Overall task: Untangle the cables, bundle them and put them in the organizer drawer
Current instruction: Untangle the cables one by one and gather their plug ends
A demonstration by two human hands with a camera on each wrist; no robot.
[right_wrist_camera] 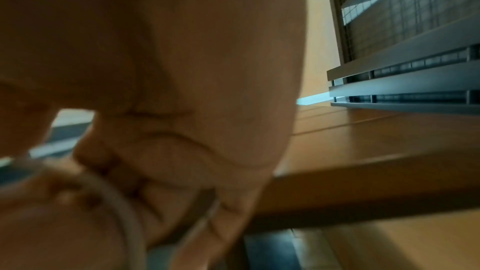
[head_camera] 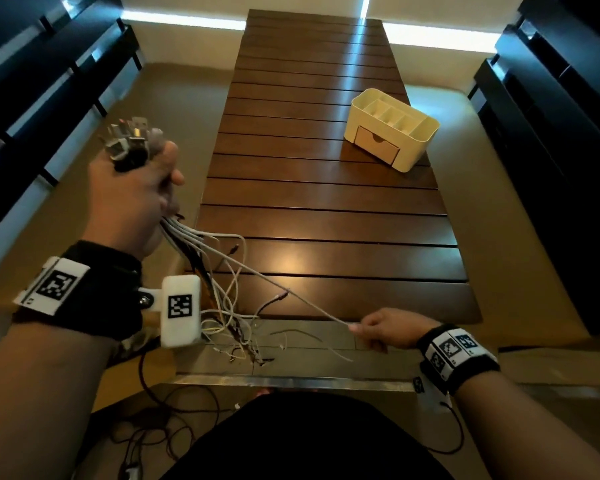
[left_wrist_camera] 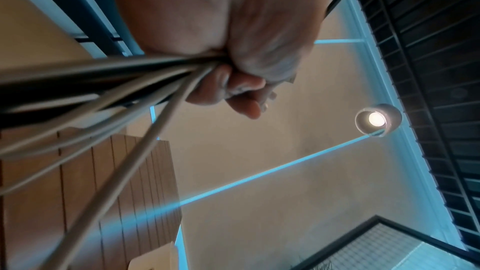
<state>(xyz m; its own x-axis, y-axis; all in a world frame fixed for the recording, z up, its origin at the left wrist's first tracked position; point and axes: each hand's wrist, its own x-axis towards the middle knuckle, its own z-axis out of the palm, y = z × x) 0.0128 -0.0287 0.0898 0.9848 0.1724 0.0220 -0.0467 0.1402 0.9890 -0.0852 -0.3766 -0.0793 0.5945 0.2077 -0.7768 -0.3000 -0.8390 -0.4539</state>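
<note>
My left hand (head_camera: pixel 136 195) is raised left of the table and grips a bunch of white and dark cables (head_camera: pixel 201 244), their plug ends (head_camera: pixel 129 140) sticking out above the fist. In the left wrist view the fingers (left_wrist_camera: pixel 233 89) curl round the cables (left_wrist_camera: pixel 116 89). The loose ends hang in a tangle (head_camera: pixel 236 327) over the table's near edge. My right hand (head_camera: pixel 381 329) pinches one white cable (head_camera: pixel 291 296) and holds it taut away from the bunch; in the right wrist view this cable (right_wrist_camera: pixel 124 208) loops past blurred fingers. The cream organizer (head_camera: pixel 392 128), drawer (head_camera: pixel 376 142) closed, sits far right.
The dark slatted wooden table (head_camera: pixel 326 202) stretches ahead. Dark slatted benches or shelving flank it at the left (head_camera: pixel 32 98) and right (head_camera: pixel 551 133). Thin dark wires (head_camera: pixel 160 410) from the wrist cameras trail near my lap.
</note>
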